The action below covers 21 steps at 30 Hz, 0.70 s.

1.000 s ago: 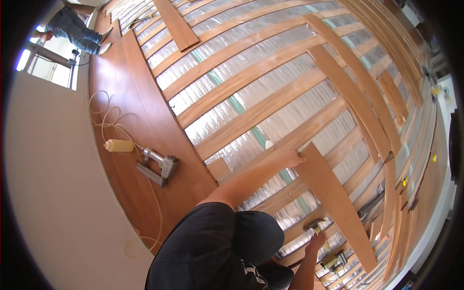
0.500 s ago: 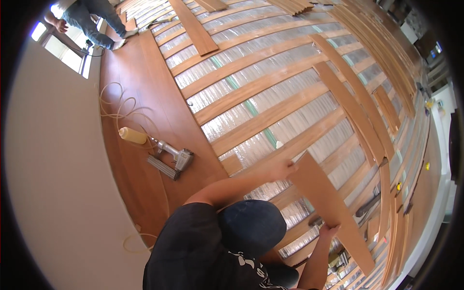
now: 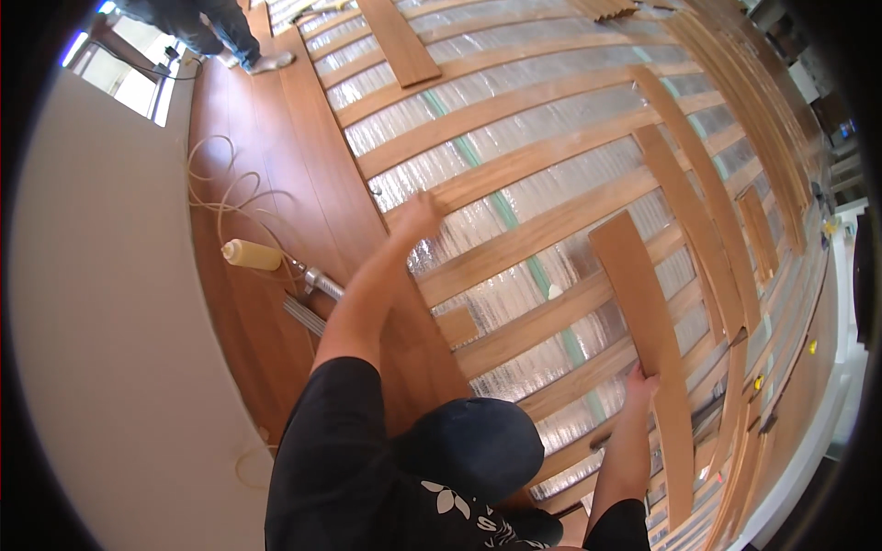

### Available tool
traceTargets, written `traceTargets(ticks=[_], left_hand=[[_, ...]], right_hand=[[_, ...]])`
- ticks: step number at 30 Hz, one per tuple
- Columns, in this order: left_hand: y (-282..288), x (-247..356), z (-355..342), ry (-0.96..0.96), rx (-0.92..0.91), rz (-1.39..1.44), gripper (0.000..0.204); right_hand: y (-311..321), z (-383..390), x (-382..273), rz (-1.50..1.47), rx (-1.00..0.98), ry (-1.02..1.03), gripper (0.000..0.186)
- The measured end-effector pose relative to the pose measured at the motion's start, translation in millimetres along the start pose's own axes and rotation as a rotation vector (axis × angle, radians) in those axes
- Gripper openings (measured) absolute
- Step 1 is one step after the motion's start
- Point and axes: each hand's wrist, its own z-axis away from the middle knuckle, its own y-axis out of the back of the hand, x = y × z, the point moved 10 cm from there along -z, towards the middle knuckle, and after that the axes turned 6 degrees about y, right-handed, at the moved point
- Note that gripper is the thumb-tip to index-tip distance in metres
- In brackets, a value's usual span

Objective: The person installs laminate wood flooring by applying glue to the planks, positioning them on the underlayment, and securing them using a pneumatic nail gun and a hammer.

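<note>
My right hand [image 3: 642, 384] grips the near edge of a long brown floorboard [image 3: 646, 317], which is held up at a slant over the joists. Off to the left, my left hand [image 3: 421, 217] is stretched out over a wooden joist [image 3: 487, 184], close to the edge of the laid flooring [image 3: 354, 184]. Motion smears its fingers, so whether they hold anything does not show. Below my left forearm lies a nail gun [image 3: 322, 283], partly covered by the arm. Beside it is a yellowish squeeze bottle [image 3: 253, 255].
Silvery foil insulation [image 3: 533, 147] fills the gaps between joists. Loose boards [image 3: 698, 239] lie across them on the right, with stacked boards [image 3: 749, 110] beyond. A coiled air hose [image 3: 225, 184] runs along the wall. Another person [image 3: 225, 32] stands at far left.
My left hand has let go of the floorboard and moved left and away toward the laid flooring. The board has turned steeper, still in my right hand. The other person has shifted slightly.
</note>
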Motion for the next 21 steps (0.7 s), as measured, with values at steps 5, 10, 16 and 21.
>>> traceTargets(ticks=[5, 10, 16, 21], left_hand=[[49, -133, -41, 0.295, 0.244, 0.139, 0.062], [54, -141, -45, 0.139, 0.398, 0.096, 0.069], [66, -158, -53, 0.150, 0.496, 0.245, 0.061], [63, -169, -61, 0.197, 0.445, 0.324, 0.058]], right_hand=[[-2, 0, 11, 0.285, 0.118, -0.252, 0.032], [-140, 9, 73, 1.095, -0.129, -0.297, 0.028], [-509, 129, 354, 1.660, -1.053, 0.521, 0.041], [-720, 313, 568, 1.617, -1.255, 1.090, 0.097]])
